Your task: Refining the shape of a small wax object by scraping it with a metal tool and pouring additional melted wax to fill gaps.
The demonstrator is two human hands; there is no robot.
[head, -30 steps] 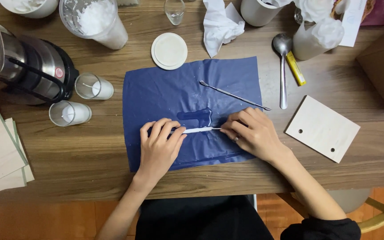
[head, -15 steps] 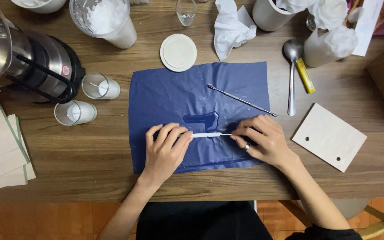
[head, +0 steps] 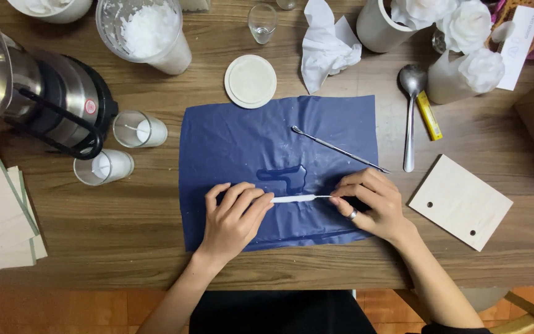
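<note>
White and thin, a wax-coated wick (head: 295,198) lies crosswise on a blue sheet (head: 236,139) spread over the wooden table (head: 125,241). The left hand (head: 235,216) rests flat on the sheet with its fingers together, their tips pressing on the wick's left end. The right hand (head: 369,204) has its fingertips pinched shut on the bare thread at the wick's right end, so the wick spans the short gap between both hands. Just above the wick, a glossy wet patch (head: 285,178) shines on the sheet.

Behind the right hand, a slim metal rod (head: 339,149) lies slantwise, its lower tip close to the sheet's right edge. Near the sheet's far edge sit a round white lid (head: 250,81) and a crumpled tissue (head: 326,49). To the right, off the sheet, lie a metal spoon (head: 410,111), a yellow lighter (head: 429,115) and a wooden card with two holes (head: 460,201); the card is near the right wrist. To the left stand two small glass candle cups (head: 122,148) and a steel pot (head: 26,93), well apart from the left hand. The sheet's near edge runs close to the table's front edge, just under both wrists; the bare middle of the sheet above the wick offers the most free surface.
</note>
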